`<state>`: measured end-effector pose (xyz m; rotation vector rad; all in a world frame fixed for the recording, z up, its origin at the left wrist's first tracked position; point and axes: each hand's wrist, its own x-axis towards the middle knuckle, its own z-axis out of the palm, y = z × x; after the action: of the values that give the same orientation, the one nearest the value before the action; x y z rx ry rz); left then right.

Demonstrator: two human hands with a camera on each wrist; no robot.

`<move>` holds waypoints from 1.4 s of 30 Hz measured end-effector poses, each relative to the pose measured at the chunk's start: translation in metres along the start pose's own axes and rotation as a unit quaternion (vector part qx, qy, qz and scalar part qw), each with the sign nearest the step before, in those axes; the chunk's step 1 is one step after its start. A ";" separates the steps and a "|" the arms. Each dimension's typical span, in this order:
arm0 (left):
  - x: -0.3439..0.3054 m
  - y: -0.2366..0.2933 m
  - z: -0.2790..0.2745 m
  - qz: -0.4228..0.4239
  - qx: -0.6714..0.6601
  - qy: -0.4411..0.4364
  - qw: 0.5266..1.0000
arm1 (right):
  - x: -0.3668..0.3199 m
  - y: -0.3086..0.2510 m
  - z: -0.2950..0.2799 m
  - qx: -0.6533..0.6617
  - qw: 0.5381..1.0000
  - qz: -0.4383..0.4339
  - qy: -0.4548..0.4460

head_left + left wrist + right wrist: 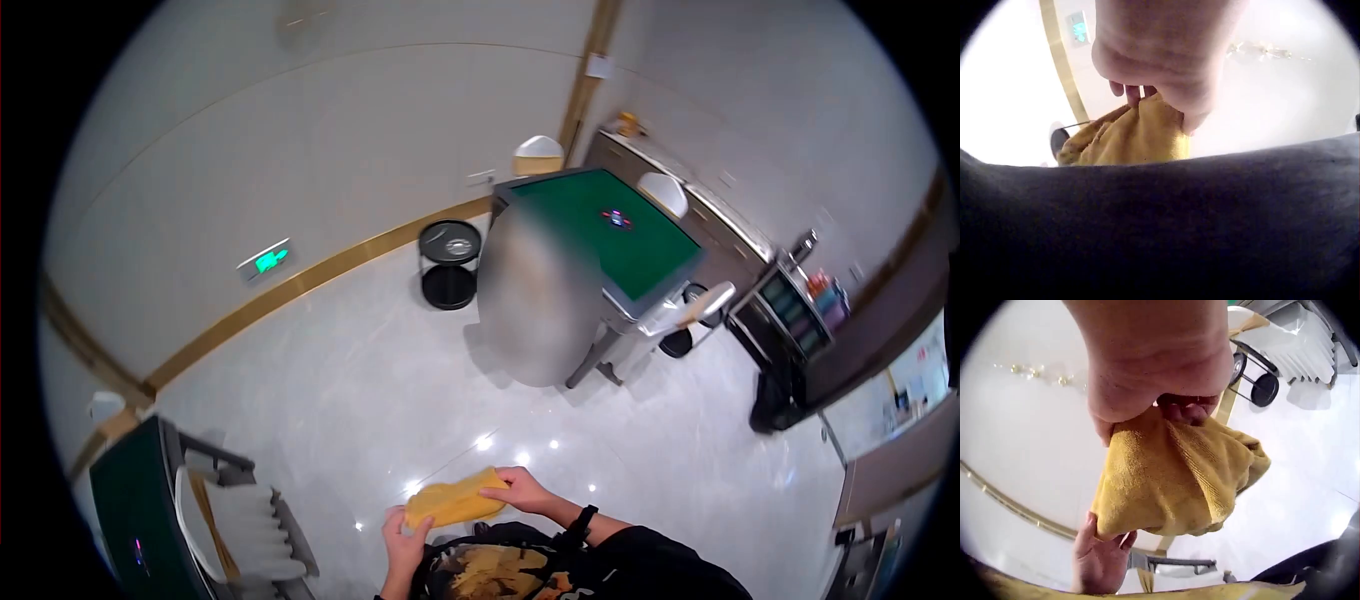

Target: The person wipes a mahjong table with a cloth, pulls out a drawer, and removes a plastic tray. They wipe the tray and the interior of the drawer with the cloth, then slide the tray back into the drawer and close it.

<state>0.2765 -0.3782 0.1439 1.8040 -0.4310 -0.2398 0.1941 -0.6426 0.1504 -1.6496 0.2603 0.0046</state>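
Observation:
A folded yellow cloth (455,501) with a towel-like nap is stretched between my two hands in front of my body. At its left end, my left hand (404,543) pinches a corner between thumb and fingers. My right hand (523,492) grips the opposite end, thumb on top. Seen from the right wrist, the cloth (1166,478) hangs in soft folds under the curled fingers of that hand, and the left hand (1101,562) holds its lower edge. In the left wrist view a dark sleeve covers the lower half and hides part of the cloth (1147,134).
A green-topped table (640,235) stands ahead with white chairs around it and a blurred patch before it. A black two-tier round stand (449,262) is near the wall. Another green table (130,500) and a white-covered chair (245,530) are at lower left. A shelf cart (785,310) stands right.

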 end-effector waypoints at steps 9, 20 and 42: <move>0.216 0.097 0.077 0.132 -0.157 -0.086 0.975 | 0.055 -0.072 -0.132 -0.038 0.990 -0.036 0.127; 0.432 0.180 0.213 -0.122 -0.307 -0.512 0.793 | 0.064 -0.185 -0.272 -0.128 0.952 0.256 0.109; 0.522 0.333 0.608 0.012 -0.266 -0.459 0.848 | 0.038 -0.104 -0.647 0.148 0.869 -0.222 0.417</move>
<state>0.4652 -1.2043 0.3285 1.0341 -0.9443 -1.1140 0.1505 -1.2775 0.3111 -1.2834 0.4969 -1.0694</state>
